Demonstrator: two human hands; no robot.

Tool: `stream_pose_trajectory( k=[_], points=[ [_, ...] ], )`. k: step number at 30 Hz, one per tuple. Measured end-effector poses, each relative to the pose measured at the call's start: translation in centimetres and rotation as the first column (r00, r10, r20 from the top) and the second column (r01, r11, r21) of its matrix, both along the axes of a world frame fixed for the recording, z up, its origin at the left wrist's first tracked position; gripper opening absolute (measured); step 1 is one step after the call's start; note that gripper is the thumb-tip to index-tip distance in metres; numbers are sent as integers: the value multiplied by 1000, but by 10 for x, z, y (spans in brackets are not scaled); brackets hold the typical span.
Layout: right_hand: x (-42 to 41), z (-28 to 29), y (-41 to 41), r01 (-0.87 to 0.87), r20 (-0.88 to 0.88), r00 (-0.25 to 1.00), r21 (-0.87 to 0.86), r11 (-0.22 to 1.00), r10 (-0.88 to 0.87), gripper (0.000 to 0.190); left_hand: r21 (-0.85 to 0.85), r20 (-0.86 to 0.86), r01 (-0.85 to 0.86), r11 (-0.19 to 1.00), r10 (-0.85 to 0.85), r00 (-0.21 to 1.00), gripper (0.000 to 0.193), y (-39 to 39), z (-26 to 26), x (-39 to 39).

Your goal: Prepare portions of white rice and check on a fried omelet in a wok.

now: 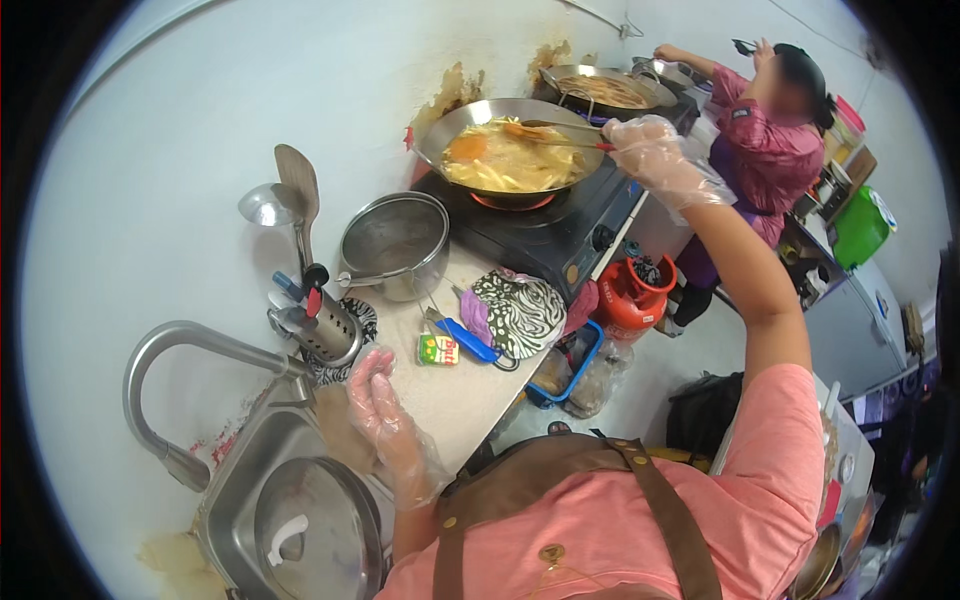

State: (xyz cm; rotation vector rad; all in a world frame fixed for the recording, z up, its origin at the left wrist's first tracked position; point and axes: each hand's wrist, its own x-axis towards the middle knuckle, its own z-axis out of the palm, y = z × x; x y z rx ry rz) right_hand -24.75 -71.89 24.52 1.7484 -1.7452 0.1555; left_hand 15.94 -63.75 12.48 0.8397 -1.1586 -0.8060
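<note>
My right hand (651, 159), in a clear plastic glove, grips the handles of a wooden utensil (555, 124) and a second, red-tipped one (577, 144). Their far ends reach into a wok (431, 139) on a gas stove. Pale strips, like cut potato, bubble in the wok's oil (510, 161), with an orange patch at the left. My left hand (382, 397), gloved too, is raised over the counter by the sink, fingers partly curled, holding nothing. Near it lie a small butter packet (438, 350), a blue-handled tool (469, 340) and a zebra-patterned cloth (525, 311).
A steel pot (396, 236) stands left of the stove (555, 232), by a utensil holder (330, 337). The sink (247, 450) holds a large lid (307, 525). A red gas cylinder (634, 300) stands on the floor. Another person (772, 150) is beside a farther wok (600, 86).
</note>
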Motion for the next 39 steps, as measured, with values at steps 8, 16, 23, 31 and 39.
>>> stream_pose_trajectory(
  k=[8,16,23,31,39],
  points=[
    [-7,79,38,-76,25,997,129,989,73,31,-11,24,-122,992,123,992,23,1,-2,-13],
    [7,65,37,-286,46,957,323,902,287,23,-47,40,-145,988,146,988,23,0,-6,-28],
    [-13,14,-9,-243,28,970,216,946,243,16,-47,16,-188,981,189,982,24,3,-4,-39],
    [-12,83,11,-49,26,999,380,924,42,21,-18,27,-294,955,295,955,24,10,-4,-42],
    [-15,42,-11,-440,189,896,258,860,401,25,15,95,-361,933,358,929,26,13,7,-60]
  ],
)
